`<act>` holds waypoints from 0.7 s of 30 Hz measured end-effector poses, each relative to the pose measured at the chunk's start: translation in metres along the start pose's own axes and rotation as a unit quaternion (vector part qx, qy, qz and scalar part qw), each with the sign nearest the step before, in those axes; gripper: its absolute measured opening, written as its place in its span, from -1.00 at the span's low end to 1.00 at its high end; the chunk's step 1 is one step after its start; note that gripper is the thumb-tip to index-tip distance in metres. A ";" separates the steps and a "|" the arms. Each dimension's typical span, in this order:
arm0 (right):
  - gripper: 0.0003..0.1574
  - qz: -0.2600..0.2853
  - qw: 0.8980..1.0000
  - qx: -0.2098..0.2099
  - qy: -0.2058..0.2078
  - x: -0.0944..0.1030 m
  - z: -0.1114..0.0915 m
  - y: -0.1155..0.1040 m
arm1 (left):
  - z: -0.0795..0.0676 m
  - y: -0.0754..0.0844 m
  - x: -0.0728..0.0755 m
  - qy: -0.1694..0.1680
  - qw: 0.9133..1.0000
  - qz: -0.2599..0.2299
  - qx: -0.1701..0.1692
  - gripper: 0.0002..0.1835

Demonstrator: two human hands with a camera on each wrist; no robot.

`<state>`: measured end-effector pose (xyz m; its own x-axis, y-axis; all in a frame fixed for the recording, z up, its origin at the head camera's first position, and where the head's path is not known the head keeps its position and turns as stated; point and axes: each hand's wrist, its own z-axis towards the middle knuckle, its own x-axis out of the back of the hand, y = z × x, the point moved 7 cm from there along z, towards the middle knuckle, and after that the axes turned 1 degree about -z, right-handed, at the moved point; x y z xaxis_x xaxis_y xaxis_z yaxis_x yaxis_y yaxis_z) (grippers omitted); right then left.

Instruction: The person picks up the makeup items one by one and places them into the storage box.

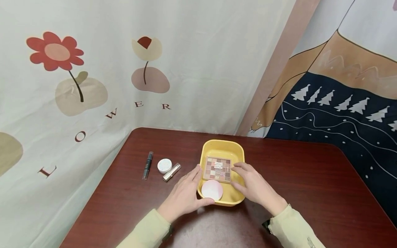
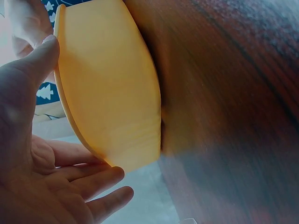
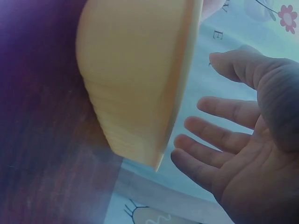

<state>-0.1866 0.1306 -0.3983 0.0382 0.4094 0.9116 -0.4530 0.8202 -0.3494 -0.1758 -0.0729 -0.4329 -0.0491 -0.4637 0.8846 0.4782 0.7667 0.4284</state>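
A yellow plastic basin (image 1: pixel 228 203) stands on the table, holding an eyeshadow palette (image 1: pixel 217 169) and a round pink-and-white compact-like disc (image 1: pixel 212 190). My left hand (image 1: pixel 184 193) lies along the basin's near left corner. Its thumb touches the rim and its fairly straight fingers reach along the left side, as the left wrist view also shows. Over the basin's right edge hovers my right hand (image 1: pixel 254 182), with fingers spread and relaxed. In the right wrist view, that hand (image 3: pixel 247 130) appears apart from the basin wall (image 3: pixel 135 74) and holds nothing.
Left of the basin lie a dark double-ended pen (image 1: pixel 147 166), a small white round case (image 1: pixel 164 165) and a shiny lipstick tube (image 1: pixel 172 172). The reddish-brown table (image 1: pixel 118 213) meets a printed curtain (image 1: pixel 201 69) at its far edge.
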 end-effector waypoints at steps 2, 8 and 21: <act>-0.47 0.000 1.000 -0.002 0.010 0.000 -0.004 0.001 | 0.000 0.000 0.000 -0.001 1.000 0.000 0.002 0.20; -0.27 0.002 1.000 -0.018 0.022 -0.004 -0.016 0.006 | 0.000 0.000 -0.001 -0.003 1.000 0.001 0.000 0.19; 0.34 0.070 0.992 -0.099 -0.021 -0.015 -0.026 0.017 | 0.000 0.001 0.001 -0.001 1.000 -0.004 -0.002 0.17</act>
<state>-0.1716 0.1492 -0.4238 -0.0510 0.5120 0.8575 -0.2663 0.8205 -0.5058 -0.1755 -0.0729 -0.4316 -0.0549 -0.4695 0.8812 0.4811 0.7609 0.4354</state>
